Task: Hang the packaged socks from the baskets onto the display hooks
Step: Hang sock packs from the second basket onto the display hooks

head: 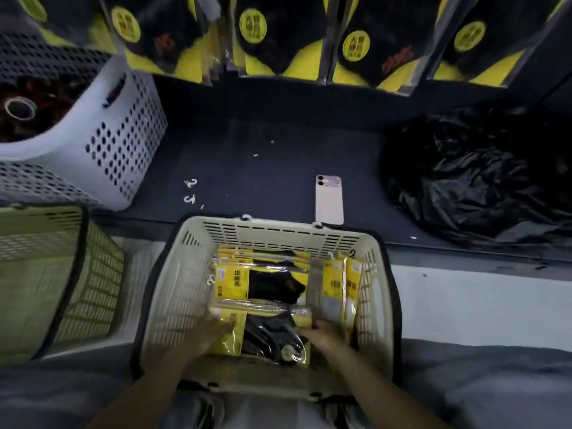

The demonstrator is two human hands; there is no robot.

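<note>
- Dark shelf (278,156) across the head view, beneath a row of hung packs (253,35) at the top edge; display hooks themselves hidden behind that stock.
- On shelf: phone (329,201) near the front edge, two loose hooks (190,191) to its left, black bag (473,178) at right, white basket (123,125) at left. All well apart from the hands.
- Green basket (93,274) lower left, beside the shelf front; contents not discernible.
- Cream basket (168,289) directly below the camera, against the shelf front and close to the body; judged so placed for a short reach up to the display.
- Inside: flat packs (263,283) stacked at the rear, upright packs (340,283) along the right wall, one pack (272,335) lying flat nearest the body.
- Left hand (207,332) blurred, laid against the left edge of that pack; grip impossible to tell.
- Right hand (328,335) with fingers curled over the right edge, gripping it.
- Two-sided contact judged suited to lifting the slick film sleeve level, without dragging neighbouring packs.
- Step in hand, by judgement: removal of one pack; hanging not yet done. Many packs left in the cream basket.
</note>
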